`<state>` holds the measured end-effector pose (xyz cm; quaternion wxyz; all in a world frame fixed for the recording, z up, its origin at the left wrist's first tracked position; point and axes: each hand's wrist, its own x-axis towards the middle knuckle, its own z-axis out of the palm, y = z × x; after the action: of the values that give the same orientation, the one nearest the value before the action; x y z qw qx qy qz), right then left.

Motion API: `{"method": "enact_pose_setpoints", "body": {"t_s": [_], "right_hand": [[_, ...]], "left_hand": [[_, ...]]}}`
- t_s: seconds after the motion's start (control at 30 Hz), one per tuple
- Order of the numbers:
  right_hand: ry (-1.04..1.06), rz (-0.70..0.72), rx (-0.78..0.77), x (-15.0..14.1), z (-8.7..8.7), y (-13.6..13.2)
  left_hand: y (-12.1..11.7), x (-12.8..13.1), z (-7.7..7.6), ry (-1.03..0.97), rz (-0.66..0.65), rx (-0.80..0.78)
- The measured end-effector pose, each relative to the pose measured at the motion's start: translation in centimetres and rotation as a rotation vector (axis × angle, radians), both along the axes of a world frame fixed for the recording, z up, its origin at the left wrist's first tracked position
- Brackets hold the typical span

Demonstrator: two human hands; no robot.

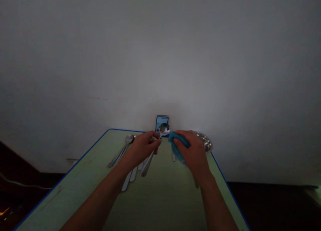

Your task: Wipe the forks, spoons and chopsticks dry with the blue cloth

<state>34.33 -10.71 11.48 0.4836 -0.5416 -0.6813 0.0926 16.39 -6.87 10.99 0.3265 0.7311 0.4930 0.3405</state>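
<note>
My left hand is closed around the neck of a metal spoon, whose shiny bowl points up and away from me. The spoon's handle runs down below the fingers. My right hand grips a bunched blue cloth, just right of the spoon bowl and apart from it. Several more spoons lie on the table to the left, partly behind my left forearm. Flat metal handles stick out beneath that arm; their other ends are hidden.
A round metal bowl stands at the table's far right corner, partly behind my right hand. A phone with a lit screen leans against the wall. The pale table has a blue edge. A white cable runs at the left.
</note>
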Motion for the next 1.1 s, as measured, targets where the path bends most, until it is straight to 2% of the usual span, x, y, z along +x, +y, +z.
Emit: {"method": "enact_pose_setpoints", "body": {"t_s": [0.17, 0.4, 0.5, 0.7, 0.97, 1.1], "right_hand": [[-0.163, -0.074, 0.168, -0.8, -0.3, 0.1], [-0.18, -0.134, 0.297, -1.3, -0.8, 0.0], [-0.227, -0.114, 0.343, -1.7, -1.3, 0.2], [-0.267, -0.064, 0.316, -2.2, -1.9, 0.5], [-0.279, -0.082, 0.316, -2.1, -2.1, 0.6], [-0.292, -0.117, 0.327, -2.0, -2.1, 0.7]], "left_hand": [[-0.5, 0.0, 0.3, 0.02, 0.004, 0.044], [-1.1, -0.1, 0.2, -0.003, -0.005, 0.05], [-1.3, -0.1, 0.2, -0.009, -0.009, 0.074], [-1.6, -0.1, 0.4, -0.022, -0.002, 0.071], [-2.0, 0.2, 0.8, -0.026, -0.017, 0.077], [-2.0, 0.4, 0.8, -0.045, -0.033, 0.026]]}}
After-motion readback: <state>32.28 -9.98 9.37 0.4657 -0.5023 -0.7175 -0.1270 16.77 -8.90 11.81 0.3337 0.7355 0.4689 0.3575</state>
